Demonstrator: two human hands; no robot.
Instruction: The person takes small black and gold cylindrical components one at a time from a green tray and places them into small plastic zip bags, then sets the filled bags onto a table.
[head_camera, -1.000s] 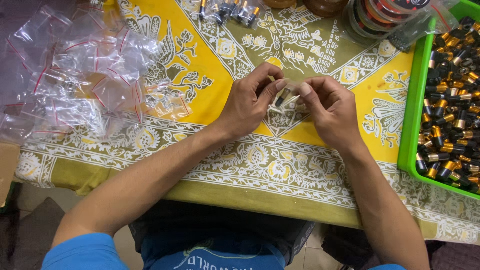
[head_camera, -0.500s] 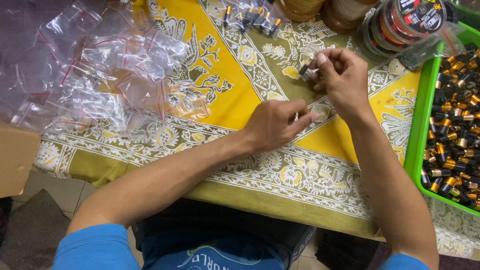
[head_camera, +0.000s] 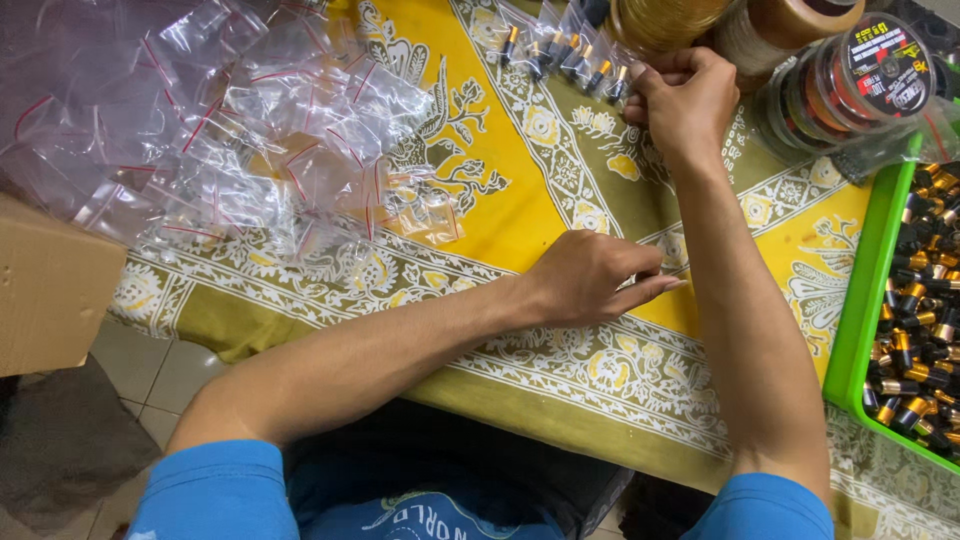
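My right hand reaches to the far side of the table and is closed on a small clear bag with a black-and-gold piece, at the end of a row of similar filled bags. My left hand rests on the yellow-and-olive patterned tablecloth near the table's middle, its fingers loosely curled and pointing right; it holds nothing that I can see.
A heap of empty clear zip bags with red strips covers the left of the table. A green tray with several black-and-gold cylinders stands at the right. Spools of line and brown rolls sit at the back. A cardboard box is at the left edge.
My hands were together over a small bag at the table's middle. The right hand has carried it to the far row of bags; the left hand stayed and lowered onto the cloth.
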